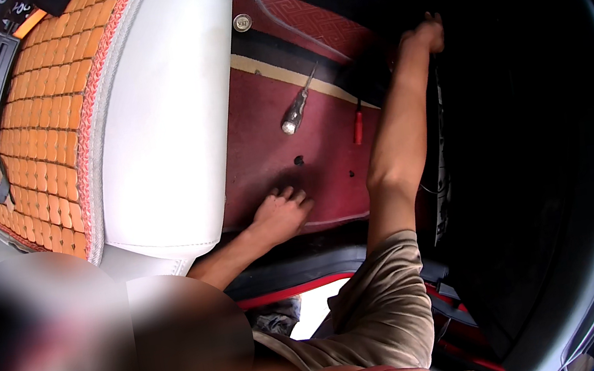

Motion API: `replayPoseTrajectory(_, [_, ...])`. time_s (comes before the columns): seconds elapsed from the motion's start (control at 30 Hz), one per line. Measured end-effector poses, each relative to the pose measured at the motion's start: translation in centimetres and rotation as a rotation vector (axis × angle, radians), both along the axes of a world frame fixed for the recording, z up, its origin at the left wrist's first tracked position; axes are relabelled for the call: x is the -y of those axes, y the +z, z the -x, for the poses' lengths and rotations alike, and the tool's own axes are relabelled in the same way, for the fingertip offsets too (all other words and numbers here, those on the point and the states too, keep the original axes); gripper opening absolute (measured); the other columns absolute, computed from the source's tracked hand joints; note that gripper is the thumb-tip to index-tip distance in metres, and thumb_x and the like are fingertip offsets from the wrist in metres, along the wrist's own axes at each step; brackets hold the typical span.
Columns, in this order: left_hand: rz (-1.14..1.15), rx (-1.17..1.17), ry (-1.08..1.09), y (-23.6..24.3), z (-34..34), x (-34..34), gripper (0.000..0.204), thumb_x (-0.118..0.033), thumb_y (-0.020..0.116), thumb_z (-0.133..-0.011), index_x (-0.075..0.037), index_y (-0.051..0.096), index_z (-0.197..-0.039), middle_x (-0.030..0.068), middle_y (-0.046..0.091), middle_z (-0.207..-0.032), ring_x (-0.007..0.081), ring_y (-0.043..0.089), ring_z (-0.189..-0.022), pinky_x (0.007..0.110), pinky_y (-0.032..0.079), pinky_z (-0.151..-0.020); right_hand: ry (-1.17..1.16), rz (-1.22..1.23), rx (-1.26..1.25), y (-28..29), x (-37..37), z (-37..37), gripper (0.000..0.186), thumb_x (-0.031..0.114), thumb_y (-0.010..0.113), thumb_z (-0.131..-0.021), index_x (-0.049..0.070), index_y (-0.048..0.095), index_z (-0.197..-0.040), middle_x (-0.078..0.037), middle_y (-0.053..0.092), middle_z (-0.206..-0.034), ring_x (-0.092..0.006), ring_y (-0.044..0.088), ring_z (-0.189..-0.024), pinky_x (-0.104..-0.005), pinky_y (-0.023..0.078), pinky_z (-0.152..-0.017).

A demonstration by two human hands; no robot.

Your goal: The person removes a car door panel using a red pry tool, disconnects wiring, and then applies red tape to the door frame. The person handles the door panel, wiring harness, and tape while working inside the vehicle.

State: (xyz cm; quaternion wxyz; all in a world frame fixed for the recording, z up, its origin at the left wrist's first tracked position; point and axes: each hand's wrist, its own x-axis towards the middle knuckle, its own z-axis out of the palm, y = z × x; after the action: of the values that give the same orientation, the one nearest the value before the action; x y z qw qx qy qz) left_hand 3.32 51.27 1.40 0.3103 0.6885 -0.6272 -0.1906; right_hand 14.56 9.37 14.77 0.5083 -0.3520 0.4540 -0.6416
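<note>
My left hand (282,211) rests fingers down on the red floor mat (245,147), fingers apart, near a small dark hole or spot. My right arm stretches up to the dark panel on the right, where my right hand (426,34) is bent at its edge; what its fingertips touch is hidden in shadow. On the mat between my hands lie a screwdriver (295,114) with a clear grimy handle and a smaller red-handled screwdriver (357,128). A round silver disc (242,23) sits farther up on the mat.
A white seat (156,114) with a wooden bead cover (38,147) borders the mat on the left. A large black dashboard-like panel (537,149) fills the right. A red-edged sill (297,288) crosses below the mat. The lower left is blurred out.
</note>
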Motion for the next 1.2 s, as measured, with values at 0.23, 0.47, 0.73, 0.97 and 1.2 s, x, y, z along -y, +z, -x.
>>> replayPoseTrajectory(0.23, [-0.025, 0.015, -0.045, 0.7, -0.1, 0.0, 0.024, -0.018, 0.067, -0.074, -0.011, 0.065, -0.096, 0.0072, 0.062, -0.101, 0.0272, 0.060, -0.098, 0.043, 0.051, -0.081, 0.055, 0.427, -0.649, -1.5, -1.0, -0.8, 0.057, 0.005, 0.060, -0.080, -0.013, 0.047, -0.133, -0.028, 0.054, -0.126, -0.0351, 0.059, -0.112, -0.0390, 0.046, -0.100])
replayPoseTrajectory(0.47, [0.008, 0.026, -0.006, 0.5, 0.3, 0.5, 0.018, -0.021, 0.064, -0.080, -0.010, 0.064, -0.094, 0.0076, 0.062, -0.100, 0.0270, 0.061, -0.096, 0.041, 0.053, -0.072, -0.037, 0.538, -1.197, -1.9, -1.6, 0.2, 0.074, 0.017, 0.067, -0.078, -0.007, 0.036, -0.142, -0.029, 0.041, -0.133, -0.0410, 0.049, -0.120, -0.0435, 0.043, -0.101])
replayPoseTrajectory(0.73, [0.043, 0.027, 0.022, 0.2, 0.4, 0.6, 0.018, -0.022, 0.062, -0.085, -0.010, 0.065, -0.097, 0.0080, 0.064, -0.102, 0.0284, 0.062, -0.095, 0.041, 0.054, -0.072, -0.032, 0.474, -1.416, -1.0, -3.9, 1.3, 0.079, 0.023, 0.067, -0.079, 0.003, 0.031, -0.147, -0.023, 0.035, -0.142, -0.0428, 0.040, -0.127, -0.0529, 0.039, -0.102])
replayPoseTrajectory(0.97, [-0.002, 0.035, 0.001, 0.9, 0.2, 0.4, 0.017, -0.021, 0.062, -0.084, -0.010, 0.065, -0.096, 0.0089, 0.063, -0.102, 0.0293, 0.063, -0.097, 0.041, 0.054, -0.072, -0.076, 0.499, -1.519, -1.6, -3.8, 1.4, 0.083, 0.024, 0.067, -0.079, 0.004, 0.027, -0.149, -0.023, 0.028, -0.149, -0.0436, 0.033, -0.133, -0.0569, 0.037, -0.103])
replayPoseTrajectory(1.2, [0.052, 0.076, 0.001, -0.3, 0.3, 0.5, 0.019, -0.025, 0.061, -0.086, -0.011, 0.064, -0.099, 0.0072, 0.062, -0.100, 0.0274, 0.062, -0.093, 0.041, 0.054, -0.064, -0.080, 0.501, -1.546, -1.9, -3.7, 1.3, 0.084, 0.026, 0.067, -0.080, 0.003, 0.025, -0.149, -0.024, 0.029, -0.149, -0.0436, 0.033, -0.133, -0.0572, 0.036, -0.104])
